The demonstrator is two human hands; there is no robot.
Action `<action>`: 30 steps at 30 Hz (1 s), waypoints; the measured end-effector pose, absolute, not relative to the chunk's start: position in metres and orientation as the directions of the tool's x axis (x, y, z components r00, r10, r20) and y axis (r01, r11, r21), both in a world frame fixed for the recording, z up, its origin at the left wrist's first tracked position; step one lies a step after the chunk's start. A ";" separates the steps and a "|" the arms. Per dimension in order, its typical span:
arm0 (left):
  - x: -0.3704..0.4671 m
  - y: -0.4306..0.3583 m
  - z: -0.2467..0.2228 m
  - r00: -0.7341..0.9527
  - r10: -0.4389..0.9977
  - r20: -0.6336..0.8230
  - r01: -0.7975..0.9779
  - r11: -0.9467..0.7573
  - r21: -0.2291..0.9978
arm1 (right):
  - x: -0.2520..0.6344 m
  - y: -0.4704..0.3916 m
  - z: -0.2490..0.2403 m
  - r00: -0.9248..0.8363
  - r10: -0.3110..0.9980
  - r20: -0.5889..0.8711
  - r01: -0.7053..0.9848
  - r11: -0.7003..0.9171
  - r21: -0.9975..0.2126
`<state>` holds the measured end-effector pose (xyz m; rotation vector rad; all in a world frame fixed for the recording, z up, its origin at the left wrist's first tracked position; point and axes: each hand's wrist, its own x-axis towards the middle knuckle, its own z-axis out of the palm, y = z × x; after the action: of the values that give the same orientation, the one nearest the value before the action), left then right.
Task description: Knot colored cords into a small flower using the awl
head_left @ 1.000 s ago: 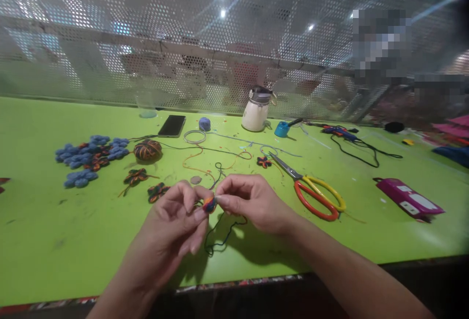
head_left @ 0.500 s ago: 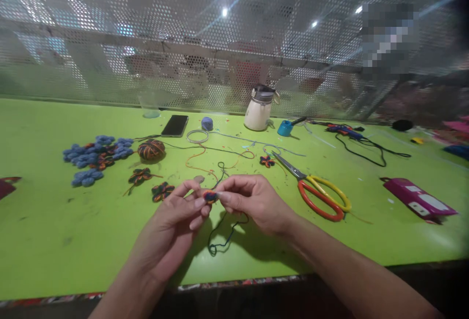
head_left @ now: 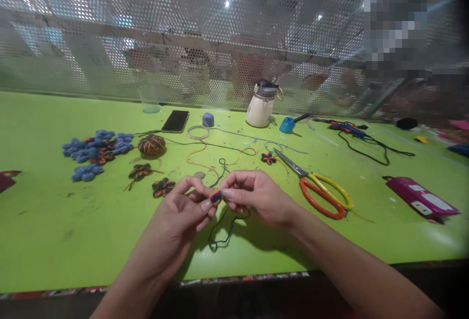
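Between both hands is a small dark blue and orange yarn piece [head_left: 216, 197], pinched by my left hand [head_left: 186, 209] at its left side and by my right hand [head_left: 252, 197] at its right end. A dark yarn strand [head_left: 229, 235] loops down onto the table below the fingers. Just left of my left hand lies a dark and orange yarn flower [head_left: 163, 187], with a similar flower [head_left: 140, 172] beyond it. Another small flower [head_left: 268, 158] lies behind my right hand, close to the tips of the scissors [head_left: 306, 177].
Blue yarn flowers [head_left: 86, 150] and a multicoloured yarn ball [head_left: 151, 145] are at left. A phone [head_left: 176, 121], purple yarn ball [head_left: 208, 119], white bottle [head_left: 260, 109] and blue pot [head_left: 287, 124] stand farther back. A purple case [head_left: 421, 197] lies at right on the green table [head_left: 54, 241].
The yarn piece has tilted, its right end now higher, and my left hand has shifted slightly right with it. Both hands keep their pinch. The whole view has shifted a little.
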<state>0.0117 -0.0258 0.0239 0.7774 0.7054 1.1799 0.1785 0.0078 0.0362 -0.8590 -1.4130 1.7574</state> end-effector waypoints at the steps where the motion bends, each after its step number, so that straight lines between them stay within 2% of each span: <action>1: 0.011 -0.026 0.024 0.254 0.964 -0.075 -0.526 0.203 0.826 | 0.179 0.008 0.035 -0.530 0.846 -0.062 -0.148 -0.164 -0.975; 7: 0.008 -0.026 0.024 0.305 0.945 -0.121 -0.510 0.269 0.817 | 0.175 0.006 0.031 -0.517 0.851 -0.087 -0.157 -0.195 -0.968; 10: 0.007 -0.025 0.023 0.318 0.939 -0.129 -0.564 0.297 0.770 | 0.172 0.006 0.031 -0.508 0.855 -0.105 -0.149 -0.207 -0.967; 15: 0.008 -0.023 0.023 0.236 0.955 -0.180 -0.661 0.293 0.691 | 0.167 0.004 0.029 -0.493 0.867 -0.072 -0.157 -0.171 -0.973; 22: 0.010 -0.021 0.023 0.171 0.967 -0.191 -0.649 0.256 0.717 | 0.170 0.006 0.028 -0.457 0.889 -0.031 -0.135 -0.104 -0.985; 27: 0.010 -0.021 0.022 0.173 0.963 -0.207 -0.658 0.270 0.703 | 0.174 0.007 0.032 -0.437 0.899 0.011 0.010 0.017 -1.000; 30: 0.010 -0.021 0.021 0.180 0.962 -0.207 -0.637 0.274 0.720 | 0.175 0.006 0.034 -0.452 0.892 -0.005 -0.039 -0.026 -0.999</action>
<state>0.0102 -0.0208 0.0208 0.5438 0.7247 1.2113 0.1755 0.0062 0.0336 -0.9286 -1.5017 1.5781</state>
